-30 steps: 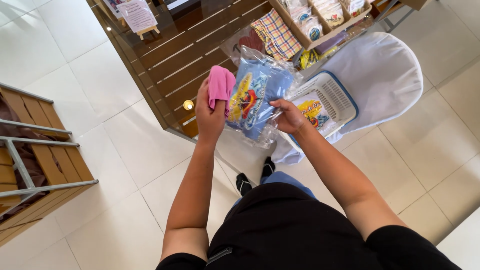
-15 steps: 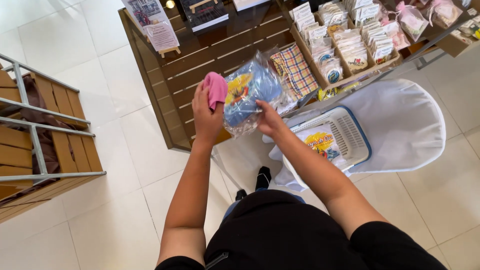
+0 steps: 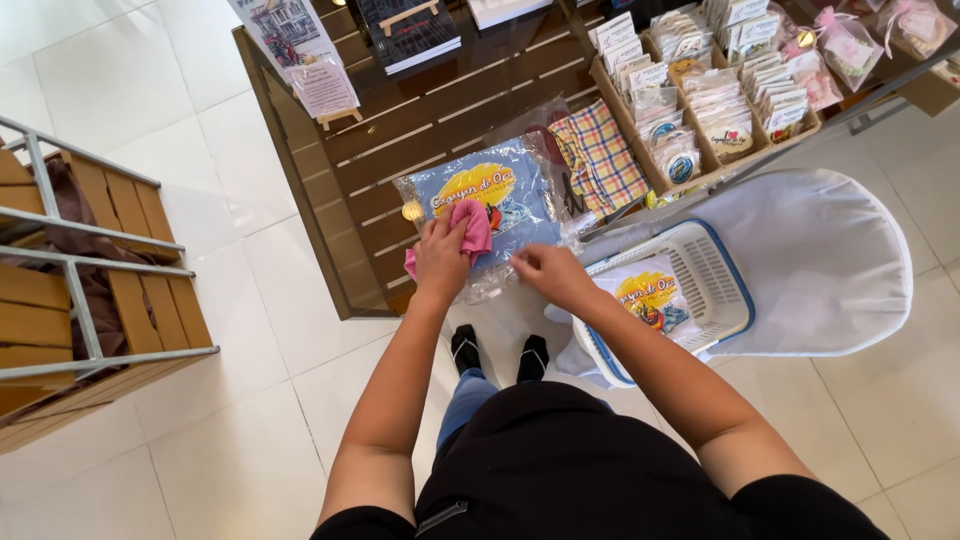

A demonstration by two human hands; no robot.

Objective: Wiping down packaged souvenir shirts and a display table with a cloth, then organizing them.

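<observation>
While fingers press pink cloth, packet beneath, on table

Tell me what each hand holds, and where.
Left hand bunches a pink cloth against the packet. Right hand touches the packet's near edge.

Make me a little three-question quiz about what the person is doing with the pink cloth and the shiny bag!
1. True or false: the left hand presses a pink cloth on the clear plastic bag.
2. Where does the bag lie? A) in the basket B) on the dark slatted table C) on the floor
3. Fill in: the white basket sits on a chair with a ____ cover.

Key: 1 true; 2 B; 3 white. The right hand holds the bag's near edge.
</observation>
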